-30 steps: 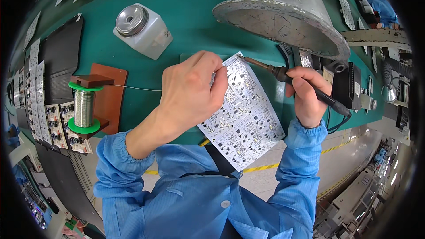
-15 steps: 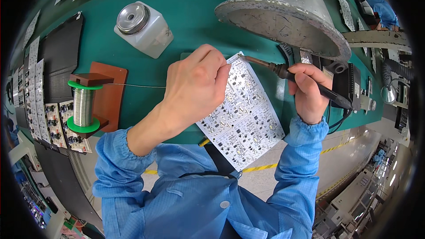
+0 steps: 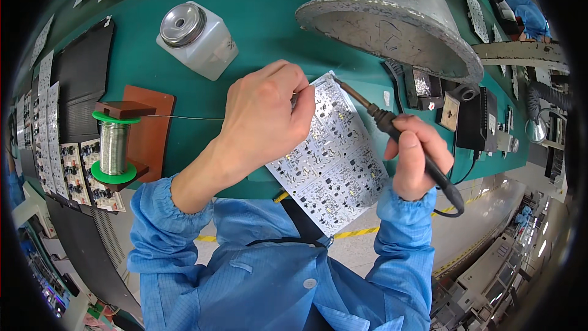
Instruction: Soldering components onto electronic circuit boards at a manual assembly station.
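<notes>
A white circuit board panel [image 3: 343,165] lies slanted at the near edge of the green bench mat, its surface covered with small parts. My right hand [image 3: 419,156] grips a soldering iron [image 3: 387,121] by its dark handle, and the iron's tip is at the board's far corner. Above the board's upper left edge, my left hand [image 3: 266,113] is closed in a pinch on solder wire [image 3: 190,117]. That wire runs left to a solder spool [image 3: 114,148] with green flanges on a brown stand [image 3: 160,138]. My left fingers hide the wire's free end.
A white bottle [image 3: 211,49] with a metal lid stands beyond my left hand. A large metal fume hood [image 3: 392,30] overhangs the far right. Below it sits a black box [image 3: 481,119]. A black tray [image 3: 82,79] and more boards [image 3: 76,171] lie at left.
My right hand has come nearer and slightly left, turning the soldering iron steeper, with its tip still at the far corner. My left hand has shifted slightly left.
</notes>
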Motion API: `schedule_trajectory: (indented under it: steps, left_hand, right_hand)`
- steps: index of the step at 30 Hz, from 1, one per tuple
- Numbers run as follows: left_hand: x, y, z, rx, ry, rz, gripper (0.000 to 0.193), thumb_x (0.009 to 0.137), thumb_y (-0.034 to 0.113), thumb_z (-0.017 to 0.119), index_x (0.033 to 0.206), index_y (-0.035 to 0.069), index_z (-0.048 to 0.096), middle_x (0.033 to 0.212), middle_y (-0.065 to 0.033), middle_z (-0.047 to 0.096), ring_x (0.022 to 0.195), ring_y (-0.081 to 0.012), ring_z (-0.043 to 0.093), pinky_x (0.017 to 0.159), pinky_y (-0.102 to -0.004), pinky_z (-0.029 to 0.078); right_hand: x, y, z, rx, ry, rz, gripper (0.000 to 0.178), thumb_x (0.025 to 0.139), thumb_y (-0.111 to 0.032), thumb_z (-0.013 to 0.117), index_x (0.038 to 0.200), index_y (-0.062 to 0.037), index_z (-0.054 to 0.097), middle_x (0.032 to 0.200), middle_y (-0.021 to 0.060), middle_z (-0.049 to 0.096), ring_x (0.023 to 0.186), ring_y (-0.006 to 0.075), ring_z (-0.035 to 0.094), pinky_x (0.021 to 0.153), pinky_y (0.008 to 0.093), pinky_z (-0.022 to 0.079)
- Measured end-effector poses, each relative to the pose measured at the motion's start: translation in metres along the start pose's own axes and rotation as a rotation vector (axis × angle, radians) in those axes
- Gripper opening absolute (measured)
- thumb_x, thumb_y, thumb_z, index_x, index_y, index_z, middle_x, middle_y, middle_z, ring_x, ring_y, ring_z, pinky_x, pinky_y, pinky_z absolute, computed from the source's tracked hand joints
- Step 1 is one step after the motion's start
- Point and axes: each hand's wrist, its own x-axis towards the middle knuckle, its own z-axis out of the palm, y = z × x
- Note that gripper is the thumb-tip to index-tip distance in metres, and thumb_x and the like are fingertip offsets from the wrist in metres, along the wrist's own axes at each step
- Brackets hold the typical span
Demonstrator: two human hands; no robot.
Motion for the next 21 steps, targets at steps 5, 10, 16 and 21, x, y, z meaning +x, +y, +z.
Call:
schedule_trajectory:
  steps: [5,10,16,21]
  left_hand:
    - [0.001,0.001,0.000,0.002,-0.002,-0.007,0.003,0.083,0.001,0.063,0.081,0.000,0.062,0.083,-0.0100,0.068,0.063,-0.0205,0.063,0.053,-0.0311,0.048]
    - [0.002,0.000,0.001,-0.003,0.003,-0.008,0.005,0.083,0.002,0.064,0.080,0.000,0.062,0.081,-0.0102,0.067,0.062,-0.0219,0.063,0.054,-0.0321,0.047]
    - [0.006,0.002,0.003,-0.009,0.005,-0.013,0.009,0.084,0.005,0.066,0.078,0.000,0.061,0.079,-0.0106,0.063,0.057,-0.0228,0.059,0.052,-0.0337,0.044]
    - [0.007,0.004,0.003,-0.007,-0.026,-0.067,0.010,0.083,0.007,0.062,0.075,0.001,0.061,0.078,-0.0125,0.062,0.067,-0.0353,0.063,0.060,-0.0440,0.049]
  right_hand:
    - [-0.002,0.005,0.005,-0.051,-0.036,-0.030,0.018,0.087,-0.010,0.066,0.094,0.0062,0.068,0.061,0.0088,0.061,0.053,0.0156,0.057,0.053,0.0292,0.044]
    - [-0.005,0.004,0.006,-0.077,-0.034,0.020,0.017,0.086,-0.008,0.066,0.094,0.0067,0.068,0.064,0.0103,0.063,0.055,0.0164,0.058,0.053,0.0286,0.044]
    - [-0.010,0.007,0.011,-0.134,-0.041,-0.085,0.016,0.084,-0.006,0.068,0.093,0.0074,0.067,0.067,0.0134,0.064,0.059,0.0227,0.062,0.057,0.0323,0.049]
    - [-0.010,0.010,0.013,-0.177,-0.077,-0.250,0.016,0.084,-0.004,0.069,0.094,0.0071,0.067,0.067,0.0129,0.062,0.061,0.0267,0.063,0.061,0.0351,0.052]
